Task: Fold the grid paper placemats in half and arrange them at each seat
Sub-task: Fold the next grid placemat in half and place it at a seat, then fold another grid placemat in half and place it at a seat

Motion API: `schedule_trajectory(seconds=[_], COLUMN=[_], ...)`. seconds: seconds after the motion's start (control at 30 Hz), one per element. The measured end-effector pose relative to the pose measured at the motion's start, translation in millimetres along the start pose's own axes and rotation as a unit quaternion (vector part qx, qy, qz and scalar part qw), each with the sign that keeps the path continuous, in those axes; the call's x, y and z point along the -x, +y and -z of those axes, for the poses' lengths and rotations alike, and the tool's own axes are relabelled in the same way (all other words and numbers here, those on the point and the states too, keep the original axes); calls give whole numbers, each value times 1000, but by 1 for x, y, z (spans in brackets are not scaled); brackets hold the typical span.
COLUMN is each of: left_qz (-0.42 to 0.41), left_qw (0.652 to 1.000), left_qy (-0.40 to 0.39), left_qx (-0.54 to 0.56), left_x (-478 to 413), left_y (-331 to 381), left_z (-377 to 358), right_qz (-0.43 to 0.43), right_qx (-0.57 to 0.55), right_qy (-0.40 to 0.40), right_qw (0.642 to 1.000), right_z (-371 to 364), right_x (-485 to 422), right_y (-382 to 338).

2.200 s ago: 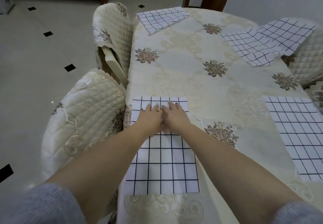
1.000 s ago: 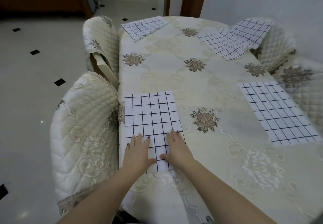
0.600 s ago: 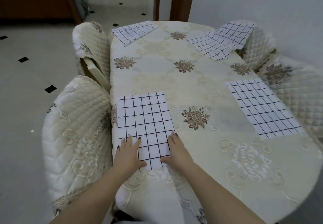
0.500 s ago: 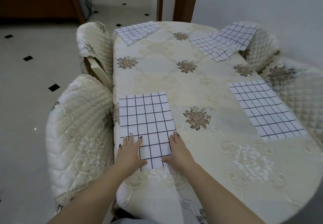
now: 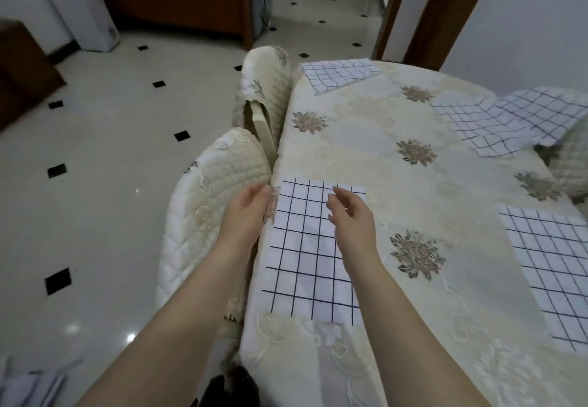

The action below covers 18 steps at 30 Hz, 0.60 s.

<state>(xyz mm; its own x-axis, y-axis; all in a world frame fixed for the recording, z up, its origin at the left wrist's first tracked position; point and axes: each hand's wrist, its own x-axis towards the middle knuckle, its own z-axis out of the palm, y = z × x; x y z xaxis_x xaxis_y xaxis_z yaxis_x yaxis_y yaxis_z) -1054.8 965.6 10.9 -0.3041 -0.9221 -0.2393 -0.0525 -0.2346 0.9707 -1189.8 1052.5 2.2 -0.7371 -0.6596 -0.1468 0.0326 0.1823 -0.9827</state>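
Head view: the right hand's fingers [image 5: 338,197] are loosely curled and parted above the far end of the near grid paper placemat [image 5: 313,251], gripping nothing. The left hand [image 5: 246,212] is likewise slack and empty, its fingers half open, hanging just off the table's left edge, in front of a quilted chair back [image 5: 219,177]. Both forearms run up from the bottom of the frame, roughly parallel, the right hand [image 5: 350,216] over the sheet and the left beside it.

The placemat lies flat on the floral tablecloth [image 5: 375,165], its long side along the table edge at this seat, and looks already folded and set. A second flat placemat [image 5: 547,266] lies at the right edge. Farther off, one sheet [image 5: 342,74] sits at the far left corner and a larger one [image 5: 515,120] droops over the far right edge; both look unfinished.

To close this step well, I would check that the sheet's edges sit square to the table rim, then go for a far sheet and crease it firmly end to end.
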Motion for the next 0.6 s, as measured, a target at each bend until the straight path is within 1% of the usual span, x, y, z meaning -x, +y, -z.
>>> schedule_trajectory(seconds=[0.17, 0.3, 0.47, 0.6], left_qz=[-72, -109, -101, -84], left_qw=[988, 973, 955, 946], left_qy=[102, 177, 255, 291], left_qx=[95, 102, 110, 118], left_x=[4, 10, 20, 27], left_y=[45, 55, 44, 36], left_z=[58, 116, 186, 238], right_qz=[18, 38, 53, 49], right_qx=[-79, -88, -76, -69], right_qy=[-62, -136, -201, -244], right_qw=[995, 986, 975, 966], right_z=[-48, -98, -162, -214], right_x=[0, 7, 25, 49], right_y=[-44, -63, -68, -67])
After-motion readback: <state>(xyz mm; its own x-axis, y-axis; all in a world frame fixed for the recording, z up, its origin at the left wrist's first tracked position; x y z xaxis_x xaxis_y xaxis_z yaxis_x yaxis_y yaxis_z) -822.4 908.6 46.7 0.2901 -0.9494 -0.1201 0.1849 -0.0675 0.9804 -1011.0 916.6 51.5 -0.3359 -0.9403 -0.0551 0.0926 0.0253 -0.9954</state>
